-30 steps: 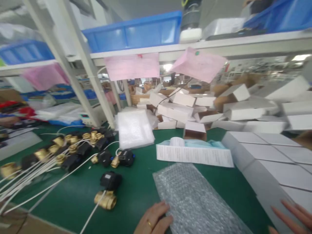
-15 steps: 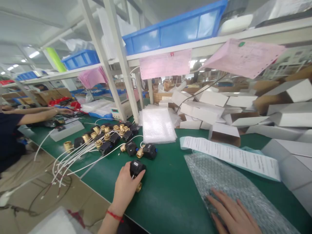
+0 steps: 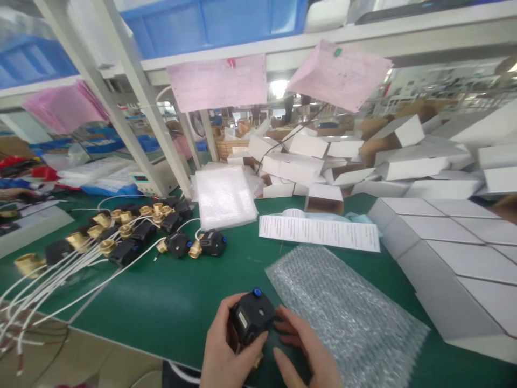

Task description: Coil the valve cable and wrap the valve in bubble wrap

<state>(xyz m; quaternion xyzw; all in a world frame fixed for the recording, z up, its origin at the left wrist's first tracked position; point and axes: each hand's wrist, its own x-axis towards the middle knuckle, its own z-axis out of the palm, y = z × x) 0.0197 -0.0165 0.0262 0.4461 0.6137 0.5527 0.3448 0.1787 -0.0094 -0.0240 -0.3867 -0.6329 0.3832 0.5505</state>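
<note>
Green tabletop (image 3: 161, 307) is running beneath the left hand (image 3: 224, 345), which is gripping a black valve (image 3: 254, 318); the right hand (image 3: 311, 347) is spreading its fingers just right of it. Closed white boxes (image 3: 456, 258) are standing right; farther, opened cartons (image 3: 325, 195) are showing brown insides.

u've got 2 hands (image 3: 228, 345), 1 valve (image 3: 253, 318) held, 1 bubble-wrap pc (image 3: 343, 307), 1 label strip (image 3: 319, 233), 2 pinned pink pgs (image 3: 218, 83)
</note>
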